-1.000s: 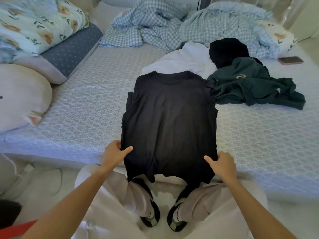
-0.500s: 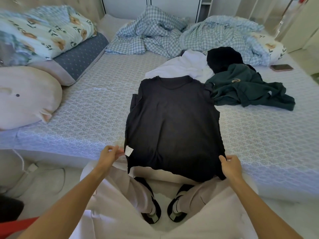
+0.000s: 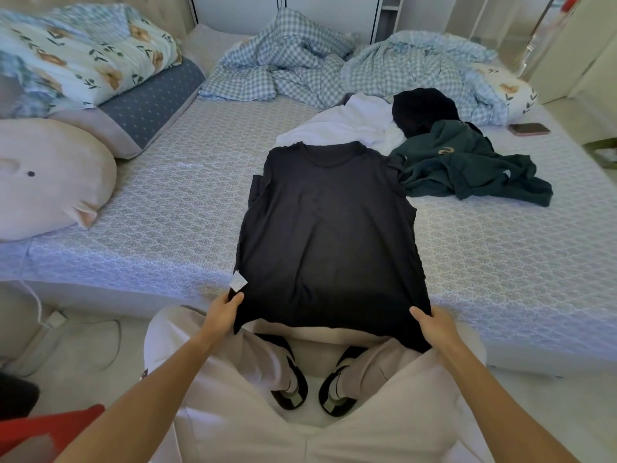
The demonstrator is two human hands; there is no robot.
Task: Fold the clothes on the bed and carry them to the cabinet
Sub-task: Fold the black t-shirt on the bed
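A black T-shirt (image 3: 329,235) lies flat on the bed (image 3: 160,235), sleeves folded in, neck away from me, its hem lifted off the bed's near edge. My left hand (image 3: 223,311) pinches the hem's left corner, just below a white label (image 3: 239,281). My right hand (image 3: 433,326) grips the hem's right corner. Behind the shirt lie a white garment (image 3: 350,127), a black garment (image 3: 422,108) and a dark green sweatshirt (image 3: 467,165), all unfolded.
A crumpled checked blanket (image 3: 320,65) fills the far end of the bed. Pillows (image 3: 76,61) and a round pink cushion (image 3: 50,182) sit at the left. A phone (image 3: 529,129) lies at the far right. White cabinet doors (image 3: 327,8) stand beyond the bed.
Both hands have taken hold of the shirt's hem corners and raised the hem from the bed edge. The white label has turned up at the left corner.
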